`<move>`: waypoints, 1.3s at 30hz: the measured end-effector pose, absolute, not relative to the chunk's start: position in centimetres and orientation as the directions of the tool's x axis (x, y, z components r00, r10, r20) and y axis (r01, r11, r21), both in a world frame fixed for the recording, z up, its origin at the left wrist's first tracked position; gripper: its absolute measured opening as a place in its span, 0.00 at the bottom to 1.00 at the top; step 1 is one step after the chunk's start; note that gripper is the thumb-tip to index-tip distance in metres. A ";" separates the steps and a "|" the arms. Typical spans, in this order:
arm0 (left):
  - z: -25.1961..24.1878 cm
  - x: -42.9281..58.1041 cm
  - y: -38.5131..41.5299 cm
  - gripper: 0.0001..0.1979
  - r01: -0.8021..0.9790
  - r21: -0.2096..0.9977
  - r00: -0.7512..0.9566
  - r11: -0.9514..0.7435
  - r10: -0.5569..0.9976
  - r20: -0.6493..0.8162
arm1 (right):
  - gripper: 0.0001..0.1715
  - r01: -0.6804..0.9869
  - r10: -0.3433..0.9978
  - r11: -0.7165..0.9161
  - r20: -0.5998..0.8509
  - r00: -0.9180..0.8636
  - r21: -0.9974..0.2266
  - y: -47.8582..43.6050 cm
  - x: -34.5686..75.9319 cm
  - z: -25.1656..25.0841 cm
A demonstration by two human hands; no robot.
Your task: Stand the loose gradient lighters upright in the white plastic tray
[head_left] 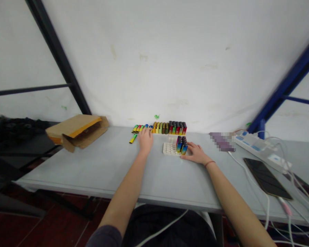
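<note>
My left hand (145, 139) reaches to the back of the table, fingers stretched over a row of lying lighters (135, 128) in yellow, green, red and blue. Its fingertips partly cover the blue ones; I see nothing held. One yellow-green lighter (133, 138) lies apart, left of this hand. My right hand (195, 153) grips the right end of a white tray (167, 153) with round holes, thumb at the front corner and fingers behind. Blue-and-yellow lighters (181, 145) with dark tops stand upright in the tray's right end, beside these fingers.
Against the wall stand filled rows of yellow lighters (161, 127) and red ones (177, 128). An open brown cardboard box (77, 128) lies at the left. To the right are a blurred purple item (222, 141), a black phone (267, 178) and a power strip (262, 151) with white cables.
</note>
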State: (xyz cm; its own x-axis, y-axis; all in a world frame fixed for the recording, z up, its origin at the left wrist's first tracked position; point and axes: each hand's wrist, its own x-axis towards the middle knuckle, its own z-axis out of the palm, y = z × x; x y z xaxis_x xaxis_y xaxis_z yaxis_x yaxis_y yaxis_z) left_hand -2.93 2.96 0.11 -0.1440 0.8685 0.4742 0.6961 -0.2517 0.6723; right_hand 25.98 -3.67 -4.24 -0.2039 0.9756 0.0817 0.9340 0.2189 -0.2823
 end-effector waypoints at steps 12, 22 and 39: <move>-2.7 -7.2 5.2 0.07 0.761 0.647 -0.272 0.049 0.929 0.249 | 0.46 0.936 0.977 0.214 0.074 -0.202 -0.281 -3.6 25.9 -4.3; -0.8 -2.9 4.6 0.06 0.314 0.949 -0.077 -0.039 0.995 0.067 | 0.46 0.939 0.979 0.205 0.065 -0.194 -0.276 -3.7 26.0 -4.2; -2.1 2.7 2.1 0.25 -0.342 0.927 -0.066 0.154 0.980 -0.187 | 0.45 0.937 0.976 0.218 0.081 -0.203 -0.274 -3.6 26.0 -4.4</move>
